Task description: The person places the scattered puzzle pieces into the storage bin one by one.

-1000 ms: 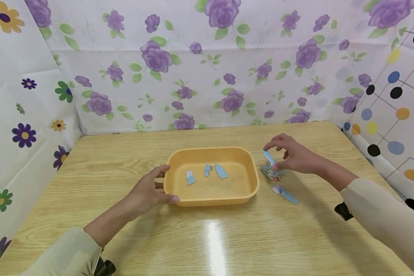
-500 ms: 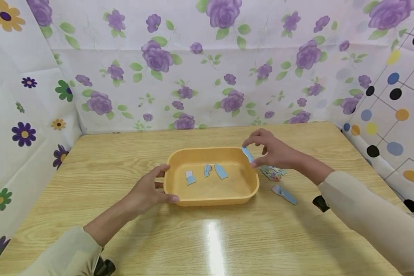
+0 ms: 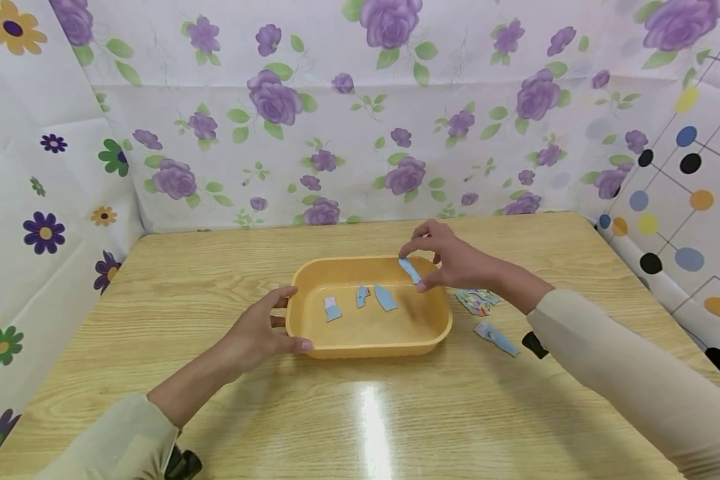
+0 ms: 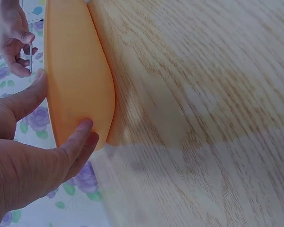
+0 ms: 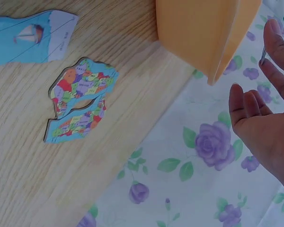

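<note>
A yellow-orange plastic tray (image 3: 369, 350) stands on the wooden table, and my left hand (image 3: 258, 333) grips its left end, thumb at the front corner and fingers against the side. Over the tray's right part, my right hand (image 3: 456, 260) pinches a narrow light-blue puzzle piece (image 3: 409, 271) between thumb and finger. Edge-on in the right wrist view, that puzzle piece (image 5: 263, 54) shows as a thin strip. Inside the tray lie a blue-and-white piece (image 3: 333, 309), a small blue piece with a red spot (image 3: 363, 296) and a pointed blue piece (image 3: 385, 298), apart from each other.
Right of the tray lie colourful map puzzle pieces (image 5: 83, 85), close together. A long blue piece with a sailboat picture (image 5: 31, 35) lies nearer the front. Flowered cloth (image 3: 336, 133) rises behind the table, and dotted cloth (image 3: 690, 200) stands on the right.
My right hand has carried the narrow blue piece leftward from beside the map pieces to above the tray. My left hand and the tray have stayed put.
</note>
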Demonstrator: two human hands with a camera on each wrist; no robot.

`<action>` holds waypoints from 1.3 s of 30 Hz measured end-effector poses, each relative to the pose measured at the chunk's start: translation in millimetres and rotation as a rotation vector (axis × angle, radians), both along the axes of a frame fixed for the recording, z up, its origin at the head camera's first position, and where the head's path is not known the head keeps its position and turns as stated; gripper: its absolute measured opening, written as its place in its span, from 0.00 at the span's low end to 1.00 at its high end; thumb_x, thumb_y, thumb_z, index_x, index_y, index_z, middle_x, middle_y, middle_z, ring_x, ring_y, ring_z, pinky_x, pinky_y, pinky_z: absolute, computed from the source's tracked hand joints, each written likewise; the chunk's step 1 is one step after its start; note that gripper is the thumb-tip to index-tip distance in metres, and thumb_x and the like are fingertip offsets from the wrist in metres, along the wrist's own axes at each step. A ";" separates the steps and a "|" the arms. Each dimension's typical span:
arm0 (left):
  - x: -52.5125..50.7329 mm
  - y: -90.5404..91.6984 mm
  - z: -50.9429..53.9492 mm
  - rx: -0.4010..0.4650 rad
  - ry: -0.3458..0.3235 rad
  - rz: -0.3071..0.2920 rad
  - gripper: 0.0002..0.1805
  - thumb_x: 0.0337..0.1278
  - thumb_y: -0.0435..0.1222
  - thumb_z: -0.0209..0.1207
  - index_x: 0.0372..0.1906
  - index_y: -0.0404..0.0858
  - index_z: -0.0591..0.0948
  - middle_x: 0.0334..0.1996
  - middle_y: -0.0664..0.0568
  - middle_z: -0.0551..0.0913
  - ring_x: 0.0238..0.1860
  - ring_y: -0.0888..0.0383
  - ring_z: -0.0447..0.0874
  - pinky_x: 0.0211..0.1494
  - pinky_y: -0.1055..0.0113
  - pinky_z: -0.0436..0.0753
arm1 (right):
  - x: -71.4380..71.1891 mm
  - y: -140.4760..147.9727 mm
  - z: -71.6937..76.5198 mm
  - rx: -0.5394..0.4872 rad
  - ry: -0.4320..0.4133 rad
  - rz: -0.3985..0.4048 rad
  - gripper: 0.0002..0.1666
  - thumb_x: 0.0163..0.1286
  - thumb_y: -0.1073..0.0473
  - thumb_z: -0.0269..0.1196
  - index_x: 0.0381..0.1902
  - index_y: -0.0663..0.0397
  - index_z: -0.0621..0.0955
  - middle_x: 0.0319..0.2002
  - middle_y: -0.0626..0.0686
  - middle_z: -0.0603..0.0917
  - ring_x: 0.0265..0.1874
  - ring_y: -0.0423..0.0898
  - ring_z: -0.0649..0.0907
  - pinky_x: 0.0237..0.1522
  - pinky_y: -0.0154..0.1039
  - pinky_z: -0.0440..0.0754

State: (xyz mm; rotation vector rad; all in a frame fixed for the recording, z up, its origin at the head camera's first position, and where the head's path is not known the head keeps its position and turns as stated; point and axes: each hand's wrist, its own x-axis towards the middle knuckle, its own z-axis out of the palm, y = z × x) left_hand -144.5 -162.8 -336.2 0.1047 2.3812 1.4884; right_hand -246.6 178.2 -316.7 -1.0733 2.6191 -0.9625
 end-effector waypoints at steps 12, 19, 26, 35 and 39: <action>-0.3 -1.4 -3.2 0.011 -0.006 0.000 0.56 0.39 0.32 0.76 0.74 0.38 0.55 0.64 0.40 0.62 0.60 0.40 0.71 0.48 0.62 0.85 | -4.2 -13.5 -6.7 0.169 0.138 0.013 0.30 0.52 0.62 0.76 0.55 0.54 0.80 0.58 0.59 0.63 0.56 0.57 0.60 0.55 0.54 0.69; -0.2 -1.4 -2.1 0.009 -0.005 -0.005 0.56 0.39 0.33 0.75 0.74 0.37 0.54 0.65 0.39 0.61 0.60 0.39 0.71 0.48 0.61 0.85 | -1.1 -13.9 -5.1 0.197 0.165 0.008 0.34 0.50 0.59 0.76 0.57 0.56 0.79 0.59 0.59 0.63 0.55 0.56 0.61 0.55 0.54 0.71; 0.2 -1.5 -2.1 0.017 -0.014 -0.003 0.57 0.39 0.34 0.75 0.74 0.37 0.54 0.66 0.39 0.60 0.61 0.38 0.70 0.48 0.61 0.85 | -0.4 0.2 0.4 0.110 0.168 -0.042 0.26 0.55 0.61 0.74 0.52 0.59 0.81 0.57 0.61 0.66 0.56 0.58 0.62 0.56 0.58 0.67; 0.6 -1.8 -2.1 0.006 -0.013 -0.007 0.57 0.40 0.34 0.75 0.75 0.38 0.53 0.67 0.39 0.59 0.62 0.38 0.69 0.48 0.61 0.85 | -3.8 32.8 0.7 0.105 0.121 -0.124 0.22 0.60 0.63 0.70 0.53 0.54 0.80 0.57 0.59 0.64 0.57 0.59 0.60 0.49 0.55 0.70; 0.7 -1.7 -1.2 0.010 -0.007 -0.015 0.57 0.40 0.35 0.75 0.75 0.37 0.53 0.67 0.37 0.59 0.62 0.37 0.69 0.48 0.60 0.85 | -5.6 45.1 -2.6 0.100 0.090 -0.141 0.22 0.62 0.64 0.68 0.55 0.55 0.79 0.56 0.60 0.63 0.54 0.58 0.61 0.42 0.50 0.70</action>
